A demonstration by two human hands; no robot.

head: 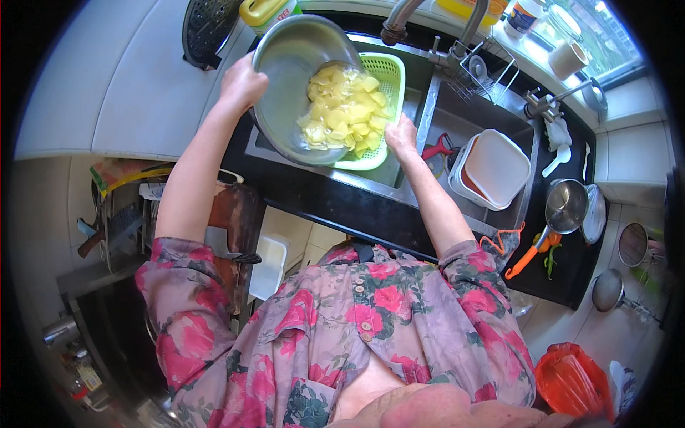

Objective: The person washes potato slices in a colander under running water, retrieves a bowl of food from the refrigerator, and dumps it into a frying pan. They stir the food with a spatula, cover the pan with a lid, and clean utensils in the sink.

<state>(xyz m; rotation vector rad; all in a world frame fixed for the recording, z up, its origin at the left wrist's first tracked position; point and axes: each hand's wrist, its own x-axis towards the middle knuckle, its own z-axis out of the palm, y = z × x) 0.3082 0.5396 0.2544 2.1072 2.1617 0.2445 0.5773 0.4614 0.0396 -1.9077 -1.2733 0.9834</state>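
Note:
A stainless steel basin (289, 69) is tipped to the right over the left sink bowl. My left hand (243, 83) grips its left rim. Thin pale yellow slices (348, 109), which look like potato, lie across the basin's lower side and in a light green plastic colander (395, 75). The basin's right edge overlaps the colander and hides part of it. My right hand (401, 135) holds the colander by its right rim, near the divider between the bowls.
A faucet (395, 29) juts over the back of the sink. The right bowl holds white plastic containers (497, 168) and a red-handled peeler (439, 147). A wire rack (487, 69) stands behind. To the right lies a steel ladle or pan (566, 203) with an orange handle (522, 262).

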